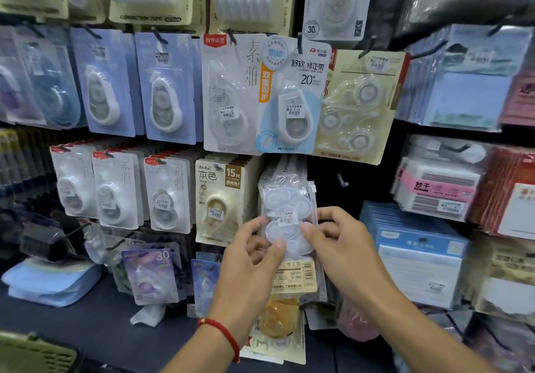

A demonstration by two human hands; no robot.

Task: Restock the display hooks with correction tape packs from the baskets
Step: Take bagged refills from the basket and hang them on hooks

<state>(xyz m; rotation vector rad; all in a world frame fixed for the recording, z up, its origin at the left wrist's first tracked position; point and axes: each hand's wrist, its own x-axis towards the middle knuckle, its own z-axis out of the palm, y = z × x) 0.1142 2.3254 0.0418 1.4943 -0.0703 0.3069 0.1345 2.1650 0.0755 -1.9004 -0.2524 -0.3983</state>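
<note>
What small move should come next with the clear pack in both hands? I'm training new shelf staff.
Probably raise the clear pack, pinched by the left hand and right hand, toward the bare hook up-right of it; that peg looks empty, while neighbouring hooks are full.

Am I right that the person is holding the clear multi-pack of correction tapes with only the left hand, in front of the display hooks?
Not quite: the head view shows both hands on it, the left hand and the right hand gripping the clear multi-pack.

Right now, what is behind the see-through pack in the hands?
Behind the clear pack, more matching packs hang in a row. The hook holding them is covered, and so is the wall.
</note>
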